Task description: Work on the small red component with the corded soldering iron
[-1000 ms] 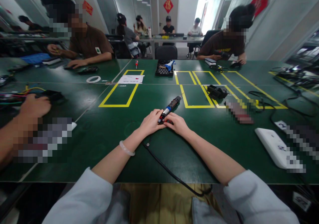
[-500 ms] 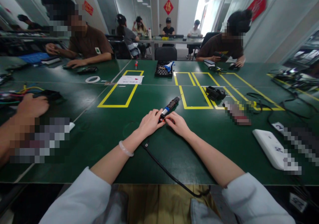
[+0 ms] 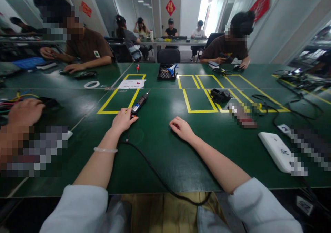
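Observation:
My left hand (image 3: 122, 122) is closed around the rear part of an electric screwdriver (image 3: 140, 103), which has a black nose, a blue band and a thin bit pointing away to the upper right. The tool lies low over the table by the front of the left yellow tape rectangle (image 3: 116, 112). From its rear end a black cable (image 3: 152, 169) trails toward me and drops over the table edge. My right hand (image 3: 182, 129) rests apart from the tool on the green table (image 3: 157, 150), fingers curled in, with nothing visible in them.
A black tray (image 3: 165, 77) with small parts, a paper sheet (image 3: 131, 84), a tape roll (image 3: 91, 85) and a red screwdriver (image 3: 138, 68) sit farther back. To the right lie a black fixture (image 3: 220, 96) and a white power bank-like box (image 3: 275, 152). A co-worker's hand (image 3: 26, 113) is at left.
My left hand has carried the electric screwdriver leftward, its cable following. My right hand has parted from the tool and stays near its former place. The view has shifted slightly.

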Action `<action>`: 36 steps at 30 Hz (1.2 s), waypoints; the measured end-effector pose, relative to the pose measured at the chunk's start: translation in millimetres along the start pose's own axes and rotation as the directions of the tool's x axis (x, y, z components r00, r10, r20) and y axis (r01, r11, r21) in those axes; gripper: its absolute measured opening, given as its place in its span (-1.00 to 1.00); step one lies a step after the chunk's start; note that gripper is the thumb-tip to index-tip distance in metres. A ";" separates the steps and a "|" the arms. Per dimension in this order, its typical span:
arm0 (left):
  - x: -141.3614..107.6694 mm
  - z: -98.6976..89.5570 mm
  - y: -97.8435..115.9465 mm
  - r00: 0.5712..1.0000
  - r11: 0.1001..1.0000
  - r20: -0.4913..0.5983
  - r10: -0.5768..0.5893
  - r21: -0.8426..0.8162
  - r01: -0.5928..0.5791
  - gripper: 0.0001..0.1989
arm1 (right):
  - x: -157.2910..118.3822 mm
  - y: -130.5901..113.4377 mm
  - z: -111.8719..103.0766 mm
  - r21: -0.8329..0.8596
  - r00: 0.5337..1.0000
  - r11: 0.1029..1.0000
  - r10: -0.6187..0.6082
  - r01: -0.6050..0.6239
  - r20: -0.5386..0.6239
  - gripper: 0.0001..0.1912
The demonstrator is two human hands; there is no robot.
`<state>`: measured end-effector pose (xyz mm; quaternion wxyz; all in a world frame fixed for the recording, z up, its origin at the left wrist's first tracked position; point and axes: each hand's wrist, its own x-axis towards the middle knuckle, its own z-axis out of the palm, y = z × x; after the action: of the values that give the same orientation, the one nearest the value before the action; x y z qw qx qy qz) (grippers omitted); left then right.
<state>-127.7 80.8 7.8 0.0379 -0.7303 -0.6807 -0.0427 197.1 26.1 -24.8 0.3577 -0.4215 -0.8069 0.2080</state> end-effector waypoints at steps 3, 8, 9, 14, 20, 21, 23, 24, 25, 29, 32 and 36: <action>-0.1 -1.2 -30.0 0.992 0.992 -0.007 -0.124 0.017 0.124 -0.41 | 0.1 2.0 1.5 0.003 1.000 1.000 0.002 -0.002 0.008 -0.87; -4.8 -2.7 -49.8 0.962 0.965 -0.089 -0.260 -0.001 0.261 -0.48 | 0.1 2.8 2.3 0.025 1.000 1.000 -0.003 0.003 0.004 -0.87; -5.5 -2.6 -49.7 0.955 0.962 -0.111 -0.274 -0.023 0.273 -0.49 | 0.3 2.6 2.1 0.042 1.000 0.999 -0.002 0.002 -0.002 -0.87; -7.2 -2.0 -42.2 0.928 0.947 -0.201 -0.314 -0.132 0.292 -0.50 | 1.9 6.4 2.1 0.235 0.995 0.968 0.099 -0.092 -0.021 -0.86; -8.3 -5.6 -37.1 0.923 0.940 -0.178 -0.342 -0.073 0.334 -0.69 | 4.1 17.5 7.0 0.359 0.985 0.917 0.171 -0.173 0.035 -0.82; -8.5 -7.0 -35.6 0.919 0.940 -0.198 -0.341 -0.057 0.336 -0.71 | 4.3 18.3 7.5 0.363 0.985 0.916 0.171 -0.172 0.036 -0.82; -8.9 -10.1 -29.5 0.911 0.946 -0.256 -0.323 -0.055 0.320 -0.69 | 4.5 18.4 7.9 0.372 0.984 0.911 0.177 -0.178 0.038 -0.82; -9.0 -11.7 -24.0 0.911 0.952 -0.278 -0.306 -0.080 0.296 -0.68 | 4.5 17.9 7.8 0.378 0.983 0.908 0.180 -0.183 0.042 -0.82; -9.3 -13.0 -16.6 0.918 0.959 -0.281 -0.280 -0.128 0.253 -0.67 | 4.5 17.0 7.5 0.382 0.982 0.905 0.183 -0.186 0.046 -0.82; -13.7 -12.9 32.4 0.991 0.857 -0.130 0.016 -0.509 -0.080 -0.65 | 3.5 10.5 4.8 0.353 0.984 0.919 0.169 -0.176 0.050 -0.82; -22.9 -7.6 76.8 0.950 0.671 -0.038 0.311 -0.699 -0.248 -0.65 | 1.9 4.3 2.2 0.283 0.991 0.950 0.125 -0.132 0.042 -0.84; -36.2 -0.3 113.8 0.863 0.568 0.004 0.505 -0.755 -0.329 -0.63 | 0.2 -0.6 1.4 0.269 0.996 0.959 0.068 -0.083 0.062 -0.82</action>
<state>-16.7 36.9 4.3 -0.3237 -0.8229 -0.4117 -0.2203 195.6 25.9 -25.2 0.3826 -0.3934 -0.7632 0.3412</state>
